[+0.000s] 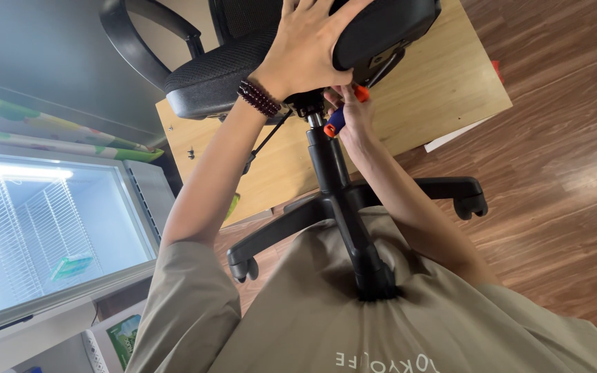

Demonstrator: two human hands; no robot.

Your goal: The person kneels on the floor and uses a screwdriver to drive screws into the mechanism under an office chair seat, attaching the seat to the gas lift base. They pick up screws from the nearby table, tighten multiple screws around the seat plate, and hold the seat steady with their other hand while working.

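L hand point(307, 48) flat on chair seat point(222, 72); R hand point(351, 114) grips screwdriver point(340, 117) beneath.

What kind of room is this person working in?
Probably a small office or shop back room, though that is a guess. An office chair lies tipped against a wooden board on a wood-look floor, and a lit glass-door display fridge stands beside it.
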